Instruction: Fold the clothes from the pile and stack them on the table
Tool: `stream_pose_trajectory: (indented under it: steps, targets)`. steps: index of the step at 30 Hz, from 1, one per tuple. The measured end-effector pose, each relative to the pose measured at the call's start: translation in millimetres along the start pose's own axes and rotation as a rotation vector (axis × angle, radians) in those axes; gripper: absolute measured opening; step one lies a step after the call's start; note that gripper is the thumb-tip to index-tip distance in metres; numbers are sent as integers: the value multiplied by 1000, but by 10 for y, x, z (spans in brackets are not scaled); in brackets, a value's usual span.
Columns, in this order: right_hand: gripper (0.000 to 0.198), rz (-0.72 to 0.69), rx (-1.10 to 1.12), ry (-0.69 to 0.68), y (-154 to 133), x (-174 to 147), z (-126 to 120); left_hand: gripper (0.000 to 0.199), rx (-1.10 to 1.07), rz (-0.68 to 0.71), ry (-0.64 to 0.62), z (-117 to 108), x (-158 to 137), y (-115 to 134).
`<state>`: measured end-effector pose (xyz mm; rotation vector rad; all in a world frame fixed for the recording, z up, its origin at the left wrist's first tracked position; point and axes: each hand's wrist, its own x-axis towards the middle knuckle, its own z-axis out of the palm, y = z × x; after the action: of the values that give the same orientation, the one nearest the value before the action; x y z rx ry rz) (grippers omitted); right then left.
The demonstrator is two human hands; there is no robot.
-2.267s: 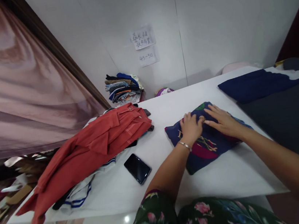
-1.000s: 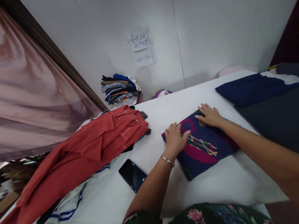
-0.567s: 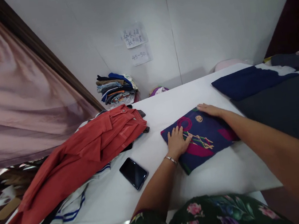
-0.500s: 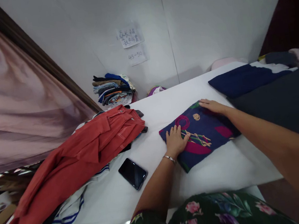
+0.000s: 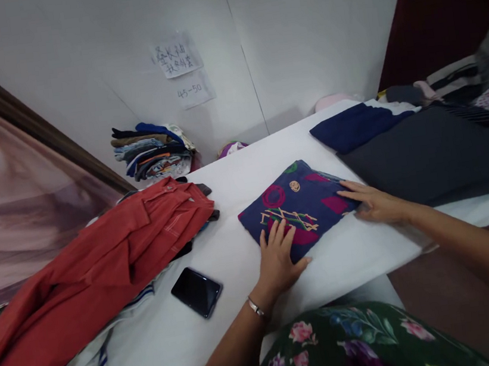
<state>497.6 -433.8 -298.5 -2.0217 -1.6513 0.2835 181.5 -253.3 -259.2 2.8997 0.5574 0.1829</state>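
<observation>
A navy garment (image 5: 295, 206) with magenta, green and tan patterns lies folded into a flat bundle on the white-covered table. My left hand (image 5: 279, 256) rests on its near left part, fingers spread, the thumb off the cloth's near edge. At the bundle's right end, the outstretched fingers of my right hand (image 5: 376, 203) touch the edge; its thumb is partly hidden beneath the palm. A black phone (image 5: 197, 291) lies on the table, left of my left hand.
Red trousers (image 5: 114, 254) lie over other clothes on the left. Dark garments (image 5: 430, 152) are spread on the right. Beyond the table's far edge stands a stack of folded clothes (image 5: 154, 150). Handwritten paper signs (image 5: 178, 56) hang on the wall (image 5: 297, 32).
My right hand has slid from the top of the folded garment to its right edge. My left hand has drawn back toward the near edge. The view has shifted right.
</observation>
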Motion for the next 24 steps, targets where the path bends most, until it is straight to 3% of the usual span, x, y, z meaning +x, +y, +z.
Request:
stream_pose_trajectory:
  steps: [3, 6, 10, 12, 15, 19, 24]
  targets:
    - [64, -68, -83, 11, -1, 119, 34, 72, 62, -52, -27, 79, -93, 45]
    - [58, -41, -106, 12, -14, 269, -28, 70, 82, -81, -55, 113, -122, 16]
    - [58, -50, -128, 136, -38, 482, -140, 71, 80, -84, -80, 105, -155, -2]
    - [58, -92, -140, 187, -2, 585, -108, 71, 94, -84, -81, 116, -168, 12]
    - [52, -138, -132, 152, 127, 688, 67, 72, 136, -78, -81, 164, -180, 39]
    - [55, -167, -148, 117, 302, 690, 266, 74, 171, -41, -67, 236, -190, 50]
    - [63, -216, -231, 107, 318, 559, 246, 75, 161, -46, -68, 268, -191, 28]
